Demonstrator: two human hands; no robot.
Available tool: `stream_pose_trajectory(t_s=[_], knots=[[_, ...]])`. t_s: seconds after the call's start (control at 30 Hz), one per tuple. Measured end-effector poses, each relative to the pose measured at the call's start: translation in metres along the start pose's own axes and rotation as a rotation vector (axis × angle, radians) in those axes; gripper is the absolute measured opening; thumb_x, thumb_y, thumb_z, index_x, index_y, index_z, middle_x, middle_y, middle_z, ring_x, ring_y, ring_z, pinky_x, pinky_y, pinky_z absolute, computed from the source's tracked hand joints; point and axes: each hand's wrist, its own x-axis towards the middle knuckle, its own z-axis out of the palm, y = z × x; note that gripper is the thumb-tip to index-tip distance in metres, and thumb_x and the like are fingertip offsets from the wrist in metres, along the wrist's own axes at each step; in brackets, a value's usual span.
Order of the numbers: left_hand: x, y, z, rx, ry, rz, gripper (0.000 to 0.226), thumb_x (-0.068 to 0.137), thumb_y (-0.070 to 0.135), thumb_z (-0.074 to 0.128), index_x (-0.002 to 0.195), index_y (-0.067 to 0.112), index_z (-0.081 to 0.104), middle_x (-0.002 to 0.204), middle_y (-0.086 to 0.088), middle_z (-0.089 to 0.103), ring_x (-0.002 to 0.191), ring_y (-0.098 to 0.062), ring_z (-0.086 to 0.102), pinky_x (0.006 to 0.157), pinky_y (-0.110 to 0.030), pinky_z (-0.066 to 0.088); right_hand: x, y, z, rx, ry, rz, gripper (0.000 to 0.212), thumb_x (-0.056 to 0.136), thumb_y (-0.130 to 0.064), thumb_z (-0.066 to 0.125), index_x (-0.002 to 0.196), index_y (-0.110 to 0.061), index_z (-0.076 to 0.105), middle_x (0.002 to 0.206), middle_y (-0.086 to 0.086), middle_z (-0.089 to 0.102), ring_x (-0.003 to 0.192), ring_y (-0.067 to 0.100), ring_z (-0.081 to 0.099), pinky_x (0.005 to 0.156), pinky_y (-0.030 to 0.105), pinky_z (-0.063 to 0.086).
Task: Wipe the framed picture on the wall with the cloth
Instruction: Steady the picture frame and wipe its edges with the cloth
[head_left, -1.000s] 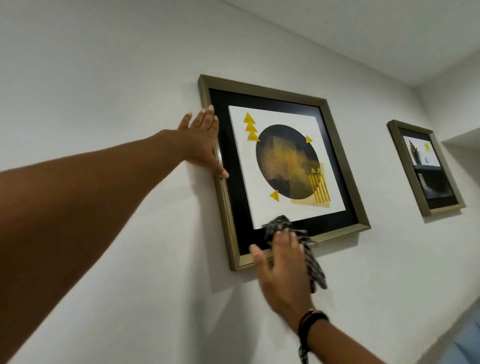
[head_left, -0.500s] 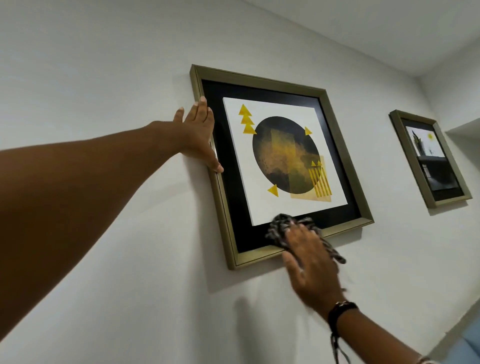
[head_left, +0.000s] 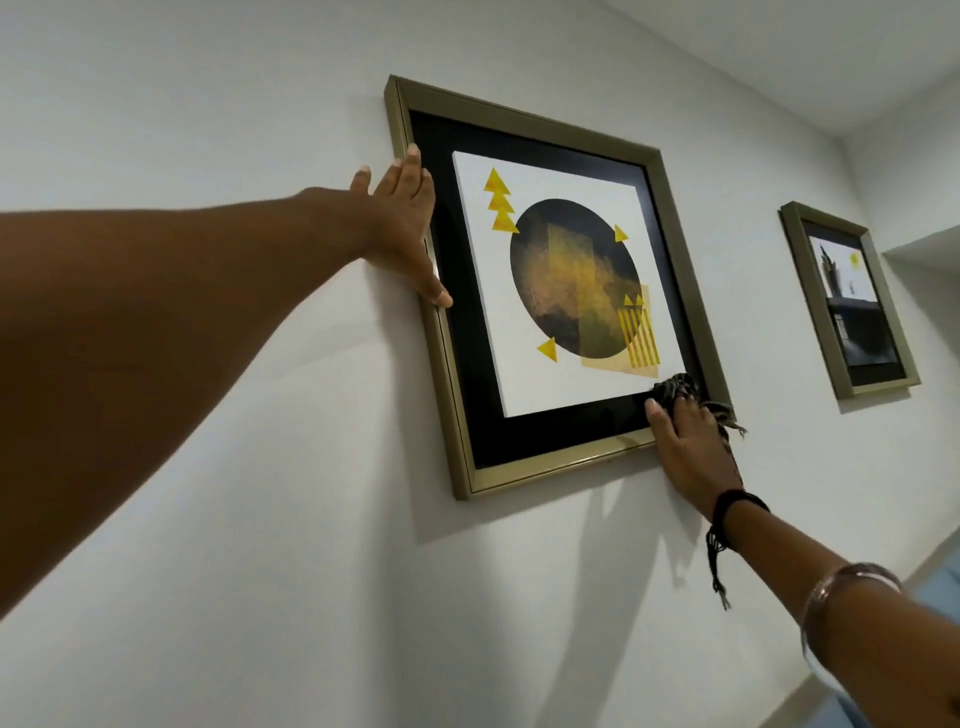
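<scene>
The framed picture (head_left: 524, 124) hangs on the white wall: gold frame, black mat, white print with a dark circle and yellow triangles. My left hand (head_left: 402, 228) lies flat against the frame's left edge, fingers spread, thumb over the black mat. My right hand (head_left: 688, 452) presses a dark checked cloth (head_left: 680, 389) onto the picture's lower right corner. Most of the cloth is hidden under the palm; a frayed end sticks out to the right.
A second, smaller gold-framed picture (head_left: 844, 306) hangs further right on the same wall. The wall meets a side wall with a ledge (head_left: 924, 244) at the far right. The ceiling runs above.
My right hand has slid the cloth to the right along the bottom of the picture, from the lower middle to the lower right corner. My left hand stays on the left edge.
</scene>
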Motion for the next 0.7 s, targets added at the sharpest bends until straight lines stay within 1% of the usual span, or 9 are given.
stream_pose_trajectory(t_s=[0.13,0.2,0.27,0.33,0.4,0.53,0.57,0.63,0.7], knots=[[0.0,0.003,0.0,-0.016,0.034,0.007,0.149,0.057,0.071,0.075,0.149,0.006,-0.023,0.159,-0.014,-0.03,0.149,-0.027,-0.021,0.12,-0.052,-0.008,-0.046,-0.049,0.02,-0.009,0.061,-0.094,0.066,0.095,-0.056,0.034,0.131,-0.004,0.048,0.14,0.016,0.05,0.133,0.031,0.038,0.113,0.048,0.029],[-0.005,0.006,-0.002,-0.051,0.051,0.009,0.15,0.057,0.067,0.078,0.149,0.007,-0.024,0.16,-0.014,-0.028,0.149,-0.027,-0.021,0.12,-0.051,-0.009,-0.074,-0.076,0.031,-0.005,0.038,-0.108,0.076,0.092,-0.063,0.03,0.141,-0.005,0.041,0.151,0.014,0.041,0.141,0.029,0.03,0.119,0.047,0.022],[-0.015,0.006,-0.002,-0.069,0.082,0.015,0.146,0.06,0.064,0.079,0.149,0.009,-0.023,0.161,-0.014,-0.024,0.15,-0.027,-0.019,0.121,-0.051,-0.008,-0.101,-0.105,0.043,-0.001,-0.001,-0.104,0.083,0.091,-0.066,0.031,0.151,-0.008,0.027,0.161,0.011,0.024,0.15,0.025,0.015,0.124,0.04,0.009],[-0.025,0.008,0.003,-0.068,0.143,0.045,0.138,0.066,0.062,0.075,0.15,0.01,-0.021,0.163,-0.014,-0.018,0.151,-0.027,-0.013,0.122,-0.051,-0.005,-0.123,-0.131,0.052,0.021,-0.015,-0.099,0.086,0.091,-0.065,0.035,0.153,-0.008,0.02,0.164,0.009,0.016,0.151,0.022,0.008,0.122,0.036,0.005],[-0.041,0.01,0.013,-0.074,0.22,0.073,0.124,0.076,0.059,0.068,0.152,0.012,-0.017,0.164,-0.014,-0.012,0.152,-0.027,-0.005,0.122,-0.051,-0.002,-0.14,-0.157,0.059,0.055,-0.023,-0.091,0.08,0.092,-0.056,0.041,0.153,-0.007,0.022,0.163,0.01,0.018,0.151,0.023,0.008,0.124,0.037,0.008],[-0.092,0.004,0.043,-0.284,0.287,0.042,0.092,0.092,0.051,0.049,0.154,0.014,-0.009,0.165,-0.011,-0.003,0.153,-0.025,0.004,0.123,-0.05,0.002,-0.165,-0.196,0.064,0.074,-0.104,-0.054,0.081,0.087,-0.037,0.054,0.153,-0.007,0.019,0.164,0.009,0.014,0.152,0.023,0.005,0.124,0.037,0.012],[-0.11,-0.001,0.052,-0.325,0.302,0.022,0.086,0.095,0.049,0.045,0.154,0.014,-0.007,0.165,-0.011,-0.001,0.152,-0.025,0.007,0.123,-0.05,0.005,-0.17,-0.203,0.063,0.069,-0.121,-0.056,0.079,0.086,-0.03,0.056,0.152,-0.006,0.02,0.163,0.009,0.016,0.152,0.025,0.008,0.123,0.036,0.015],[-0.147,-0.009,0.071,-0.396,0.319,-0.006,0.076,0.098,0.045,0.04,0.154,0.013,-0.001,0.165,-0.011,0.006,0.151,-0.026,0.013,0.122,-0.049,0.011,-0.173,-0.21,0.059,0.069,-0.107,-0.07,0.066,0.082,-0.013,0.054,0.145,-0.005,0.034,0.155,0.013,0.034,0.145,0.03,0.028,0.117,0.039,0.03],[-0.19,-0.017,0.089,-0.437,0.325,0.022,0.068,0.1,0.039,0.037,0.154,0.013,0.008,0.164,-0.01,0.014,0.15,-0.026,0.02,0.121,-0.047,0.018,-0.172,-0.212,0.052,0.093,-0.076,-0.093,0.051,0.078,-0.001,0.051,0.129,-0.004,0.048,0.135,0.017,0.055,0.126,0.035,0.05,0.101,0.043,0.046]])
